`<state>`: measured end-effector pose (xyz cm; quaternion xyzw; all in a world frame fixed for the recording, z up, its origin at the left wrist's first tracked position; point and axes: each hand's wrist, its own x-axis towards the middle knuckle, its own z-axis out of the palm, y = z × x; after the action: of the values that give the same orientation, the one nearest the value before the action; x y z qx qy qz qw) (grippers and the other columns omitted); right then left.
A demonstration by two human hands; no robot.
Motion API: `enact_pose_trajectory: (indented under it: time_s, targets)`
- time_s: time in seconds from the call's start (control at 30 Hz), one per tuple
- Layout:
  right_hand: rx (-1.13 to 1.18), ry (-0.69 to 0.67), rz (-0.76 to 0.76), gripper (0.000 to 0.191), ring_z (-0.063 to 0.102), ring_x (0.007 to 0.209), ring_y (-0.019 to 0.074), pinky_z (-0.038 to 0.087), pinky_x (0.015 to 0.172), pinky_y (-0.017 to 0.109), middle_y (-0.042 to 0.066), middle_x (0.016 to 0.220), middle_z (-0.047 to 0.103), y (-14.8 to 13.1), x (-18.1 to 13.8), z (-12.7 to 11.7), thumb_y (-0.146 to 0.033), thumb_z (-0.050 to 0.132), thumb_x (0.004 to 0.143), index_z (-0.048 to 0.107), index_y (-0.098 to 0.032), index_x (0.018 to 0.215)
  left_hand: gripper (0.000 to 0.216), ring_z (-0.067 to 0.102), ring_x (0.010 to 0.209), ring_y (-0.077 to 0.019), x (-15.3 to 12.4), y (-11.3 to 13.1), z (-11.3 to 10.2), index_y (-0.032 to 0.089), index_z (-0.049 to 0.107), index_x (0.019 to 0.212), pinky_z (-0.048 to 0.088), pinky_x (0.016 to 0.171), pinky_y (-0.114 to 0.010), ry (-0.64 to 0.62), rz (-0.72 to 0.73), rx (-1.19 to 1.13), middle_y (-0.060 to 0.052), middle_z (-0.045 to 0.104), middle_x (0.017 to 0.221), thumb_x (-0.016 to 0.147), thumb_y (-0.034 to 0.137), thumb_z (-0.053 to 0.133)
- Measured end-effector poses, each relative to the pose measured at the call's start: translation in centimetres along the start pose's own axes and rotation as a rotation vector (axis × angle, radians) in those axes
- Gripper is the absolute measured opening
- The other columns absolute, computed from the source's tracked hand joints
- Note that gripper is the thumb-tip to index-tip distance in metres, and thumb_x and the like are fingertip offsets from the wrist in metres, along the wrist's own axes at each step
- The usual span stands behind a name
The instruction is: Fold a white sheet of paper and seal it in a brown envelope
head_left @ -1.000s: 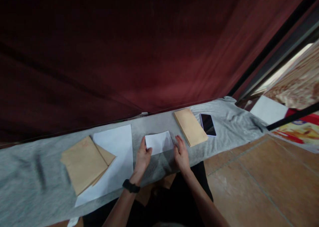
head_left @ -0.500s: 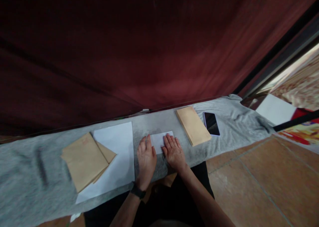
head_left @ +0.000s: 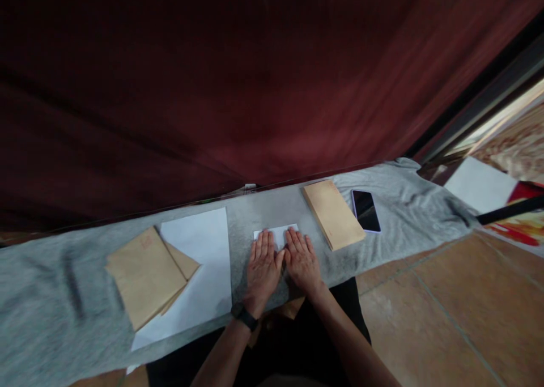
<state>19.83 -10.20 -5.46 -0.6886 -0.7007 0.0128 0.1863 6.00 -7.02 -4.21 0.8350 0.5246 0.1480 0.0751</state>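
A folded white paper (head_left: 278,234) is pressed flat on the grey cloth (head_left: 51,296) by the left hand (head_left: 262,268) and right hand (head_left: 302,262), both open-palmed, nothing grasped.

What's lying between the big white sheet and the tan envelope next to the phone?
In the head view, a small folded white paper lies there on the grey cloth, with the left hand and right hand pressed flat on it.

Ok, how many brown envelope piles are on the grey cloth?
2: one pile left of both hands on white paper, one right, beside the phone. Envelopes underneath may be hidden.
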Motion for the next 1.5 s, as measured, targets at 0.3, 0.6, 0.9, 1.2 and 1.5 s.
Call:
enact_pose_trajectory:
  time_s: [0.3,0.6,0.9,1.2,1.5]
  targets:
    - [-0.001,0.054,0.095,0.056,0.038,0.145,0.0299,0.027,0.119,0.051,0.015,0.157,0.039,1.2,0.5,-0.5,-0.034,0.037,0.105,0.034,-0.011,0.155,0.061,0.023,0.151,-0.0329,-0.2,0.0,-0.3,0.002,0.032,0.153,0.025,0.12,-0.055,0.044,-0.057,0.073,-0.025,0.032,0.159,0.099,0.03,0.037]
    - [0.106,0.009,-0.059,0.054,0.039,0.145,0.0236,0.028,0.121,0.043,0.012,0.154,0.046,-2.2,1.5,0.1,-0.041,0.036,0.105,0.044,-0.012,0.15,0.062,0.017,0.153,-0.0307,-0.3,-0.5,0.1,0.005,0.029,0.155,0.024,0.121,-0.054,-0.003,-0.047,0.151,-0.022,0.027,0.162,0.093,0.011,0.034]
    - [0.045,0.04,-0.02,0.056,0.039,0.144,0.0274,0.028,0.12,0.046,0.016,0.155,0.043,0.5,1.4,-0.2,-0.04,0.038,0.105,0.04,-0.007,0.151,0.068,0.029,0.149,-0.0329,-1.5,-1.1,0.0,0.0,0.026,0.154,0.031,0.119,-0.051,0.09,-0.039,0.228,-0.025,0.033,0.158,0.102,0.042,0.033]
    - [0.037,0.073,0.059,0.054,0.039,0.145,0.0281,0.028,0.119,0.048,0.016,0.154,0.045,1.4,1.7,0.0,-0.035,0.039,0.105,0.039,-0.008,0.152,0.062,0.033,0.148,-0.0334,-2.0,-2.4,-0.9,0.0,0.034,0.151,0.034,0.117,-0.055,0.08,0.018,0.247,-0.026,0.04,0.154,0.102,0.038,0.032]
    - [0.033,0.046,0.042,0.053,0.036,0.146,0.0272,0.025,0.12,0.046,0.015,0.156,0.042,1.6,1.5,-0.1,-0.033,0.039,0.104,0.039,-0.008,0.152,0.056,0.031,0.149,-0.0247,1.7,0.1,-0.1,0.008,0.033,0.154,0.033,0.119,-0.048,-0.097,0.236,0.166,-0.016,0.039,0.158,0.103,0.031,0.028]
